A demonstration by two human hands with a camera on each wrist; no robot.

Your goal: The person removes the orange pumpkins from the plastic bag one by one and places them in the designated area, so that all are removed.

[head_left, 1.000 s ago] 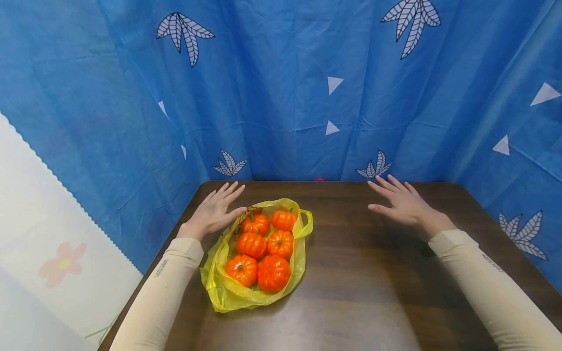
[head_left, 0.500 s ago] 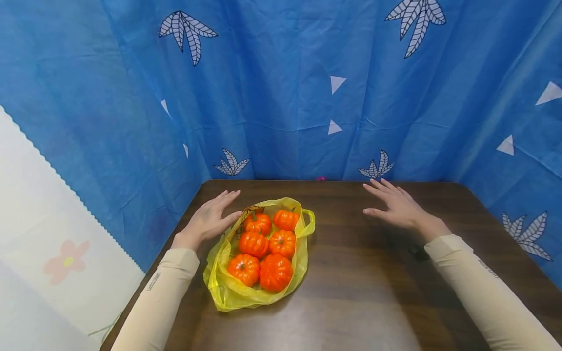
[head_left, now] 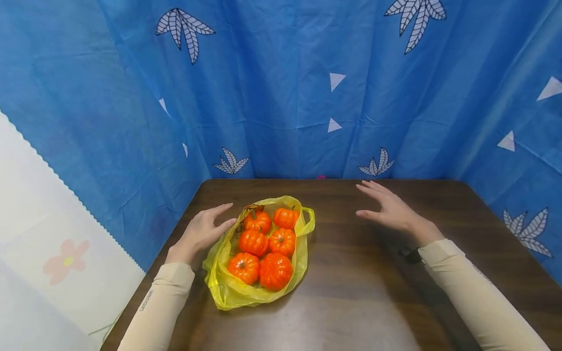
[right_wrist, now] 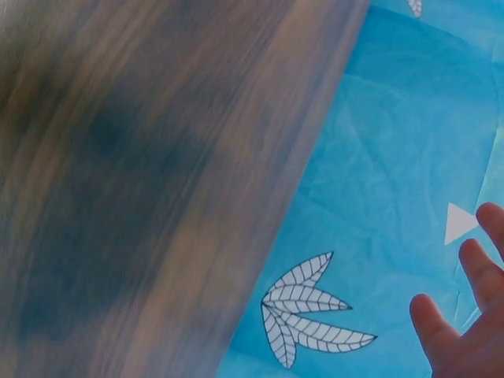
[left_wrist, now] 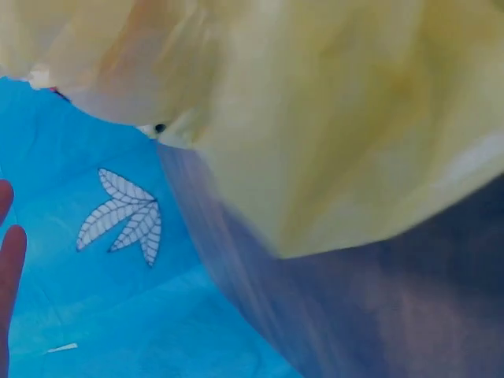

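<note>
A thin yellow plastic bag (head_left: pixel 232 296) lies open-mouthed on the table, left of the middle. Inside it sit several small orange pumpkins (head_left: pixel 253 243), glossy and ribbed, with short stems. My left hand (head_left: pixel 199 231) is at the bag's left side, fingers extended, thumb tip close to the rim; nothing is in it. In the left wrist view the yellow bag (left_wrist: pixel 339 118) fills the top, with fingertips (left_wrist: pixel 11 260) at the left edge. Well to the right of the bag, my right hand (head_left: pixel 392 209) hovers over the table with fingers extended and holds nothing.
The dark brown wooden table (head_left: pixel 342 302) has rounded far corners. A blue curtain (head_left: pixel 281 87) with leaf and triangle prints hangs behind it and along the right. White cloth with a flower print (head_left: pixel 66 262) hangs at the left. A dark band (head_left: pixel 410 254) shows under the right wrist.
Both hands have come lower and a little nearer the body; the right hand has also shifted left. The bag and pumpkins stay where they were.
</note>
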